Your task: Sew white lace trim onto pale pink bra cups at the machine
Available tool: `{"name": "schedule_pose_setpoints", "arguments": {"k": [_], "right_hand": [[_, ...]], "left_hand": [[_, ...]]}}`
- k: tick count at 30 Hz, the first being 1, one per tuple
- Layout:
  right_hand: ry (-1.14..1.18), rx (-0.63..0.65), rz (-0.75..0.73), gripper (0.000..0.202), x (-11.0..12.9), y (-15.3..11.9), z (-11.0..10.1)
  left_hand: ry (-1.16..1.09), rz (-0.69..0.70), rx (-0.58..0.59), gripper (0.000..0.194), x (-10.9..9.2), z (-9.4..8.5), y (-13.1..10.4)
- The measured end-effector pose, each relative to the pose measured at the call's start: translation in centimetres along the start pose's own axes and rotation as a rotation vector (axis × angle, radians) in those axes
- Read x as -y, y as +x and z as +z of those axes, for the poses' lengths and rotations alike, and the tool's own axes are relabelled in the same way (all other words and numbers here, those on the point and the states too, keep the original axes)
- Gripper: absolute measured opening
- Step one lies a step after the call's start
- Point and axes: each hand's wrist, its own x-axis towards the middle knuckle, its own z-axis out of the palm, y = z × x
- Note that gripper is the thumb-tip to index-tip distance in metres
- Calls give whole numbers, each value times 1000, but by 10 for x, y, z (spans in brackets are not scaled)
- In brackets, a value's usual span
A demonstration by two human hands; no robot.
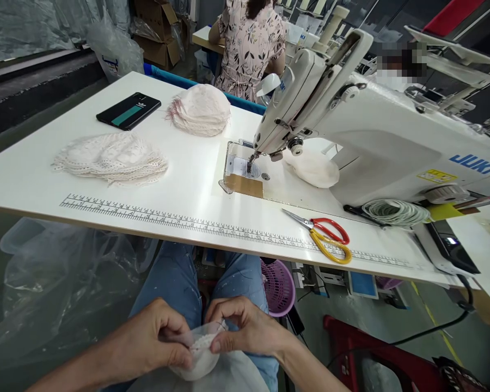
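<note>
White worktop (pixel 28 169) ahead; over the lap (pixel 245 275), I watch a pale fabric cup (pixel 200 363) pinched by left hand (pixel 167 337) and right hand (pixel 243 329), probably steadying its rim; scissors (pixel 311 224) lie near, presumably for reach, fabric stacks (pixel 112 155) beyond.

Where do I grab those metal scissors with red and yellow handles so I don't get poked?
Probably best: grip the scissors by the red loop and yellow loop, reaching from the near edge of the white tabletop. The loops lie closest there, while the pointed metal blades aim left and away.
</note>
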Motion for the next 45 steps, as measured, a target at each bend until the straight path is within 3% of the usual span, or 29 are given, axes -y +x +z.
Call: {"name": "schedule_pose_setpoints", "arguments": {"k": [9, 16, 20, 24, 31, 37, 45], "right_hand": [[-45, -8, 60, 32, -1, -2, -1], [66, -28, 136, 34, -2, -1, -2], [113, -48, 198, 37, -6, 0, -2], [123, -51, 214, 39, -10, 0, -3], [104, -42, 216, 39, -11, 1, -3], [-10, -32, 184, 36, -4, 2, 4], [-89, -25, 126, 33, 1, 0, 4]], "left_hand": [[-51, -15, 11, 18, 3, -1, 0], [-108, 95, 120, 40, 1, -10, -6], [-210, 15, 156, 25, 1, -11, -8], [-167, -37, 100, 15, 3, -8, -7], [-151, -65, 61, 15, 3, -11, -9], [-171, -47, 113, 14, -2, -11, -11], [-134, -24, 55, 16, -2, -4, -3]]}}
